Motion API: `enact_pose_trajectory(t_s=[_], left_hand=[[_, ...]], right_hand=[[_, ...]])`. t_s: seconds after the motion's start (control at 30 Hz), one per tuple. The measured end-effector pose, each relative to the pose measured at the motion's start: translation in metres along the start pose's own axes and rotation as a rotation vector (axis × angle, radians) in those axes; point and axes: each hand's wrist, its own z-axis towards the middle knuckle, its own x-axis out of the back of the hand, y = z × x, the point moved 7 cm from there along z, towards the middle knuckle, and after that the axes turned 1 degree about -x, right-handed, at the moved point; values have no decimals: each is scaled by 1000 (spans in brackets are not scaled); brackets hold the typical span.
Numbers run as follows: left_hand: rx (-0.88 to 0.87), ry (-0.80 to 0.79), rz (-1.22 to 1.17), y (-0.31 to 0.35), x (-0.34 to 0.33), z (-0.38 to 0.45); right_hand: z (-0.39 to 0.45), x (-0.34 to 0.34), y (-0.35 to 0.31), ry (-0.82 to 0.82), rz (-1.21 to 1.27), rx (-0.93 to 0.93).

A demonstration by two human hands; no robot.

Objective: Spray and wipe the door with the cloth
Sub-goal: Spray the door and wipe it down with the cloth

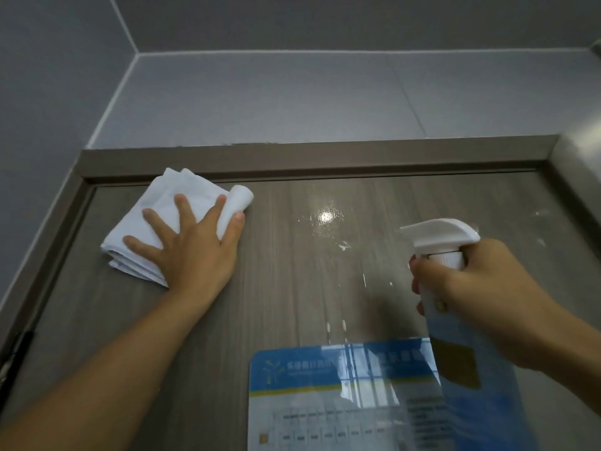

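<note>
The grey-brown wood-grain door [286, 288] fills the lower view. A folded white cloth [169, 203] lies flat against its upper left corner. My left hand [192, 245] presses on the cloth with fingers spread and straight. My right hand [478, 294] grips a clear spray bottle with a white trigger head [442, 236], nozzle pointing left. Wet streaks and white droplets [328, 222] shine on the door between the two hands.
A blue and white notice sticker [325, 395] is stuck on the door's lower middle. The door frame [260, 157] runs along the top and left, with a hinge [13, 356] at the left edge. Grey tiled wall [292, 99] rises above.
</note>
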Motion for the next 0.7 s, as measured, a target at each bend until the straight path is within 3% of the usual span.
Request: enact_pose_trajectory(t_s=[0.27,0.47,0.57,0.7], left_hand=[[-86,-38,22,116,-26,-22],[-430,-48,10,208,-50,-100],[-616,-24,51,225,-57,-136],[-609,-42,112,202,-52,-112]], right_hand=[[21,47,18,26,86,12],[35,85,34,60,186,21],[34,90,34,63,200,29],[29,86,36,10,232,2]])
